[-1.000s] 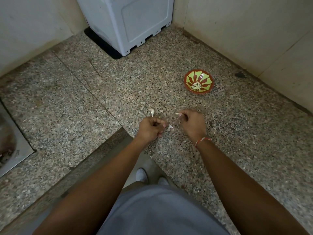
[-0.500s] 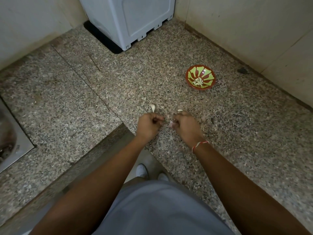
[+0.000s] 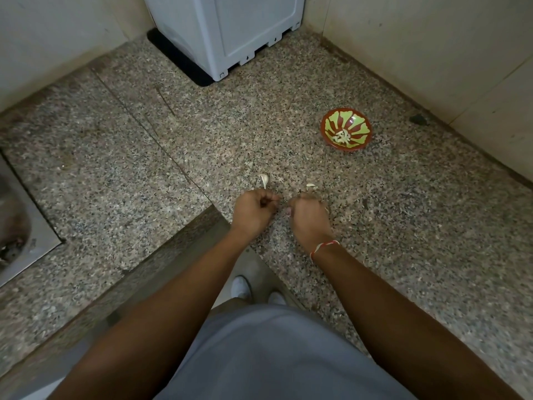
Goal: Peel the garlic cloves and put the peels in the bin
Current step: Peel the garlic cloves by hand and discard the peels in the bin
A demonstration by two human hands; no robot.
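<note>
Hovering close together over the granite surface (image 3: 403, 241), the left hand (image 3: 252, 210) and right hand (image 3: 307, 216) are both curled tight, their contents hidden, with one clove (image 3: 264, 180) and another clove (image 3: 310, 185) just beyond and the bowl (image 3: 346, 130) well apart.

Both hands low over the speckled granite desk (image 3: 389, 255): left hand (image 3: 252, 210) and right hand (image 3: 308, 216) curled into loose fists, close together but apart; whatever they hold is hidden. Two garlic cloves on the desk just beyond them, one (image 3: 264, 181) by the left hand, one (image 3: 310, 185) by the right. Red-and-green bowl (image 3: 346, 129) with pale pieces inside sits well apart, near the wall; a grey appliance (image 3: 230, 33) stands in the corner.
</note>
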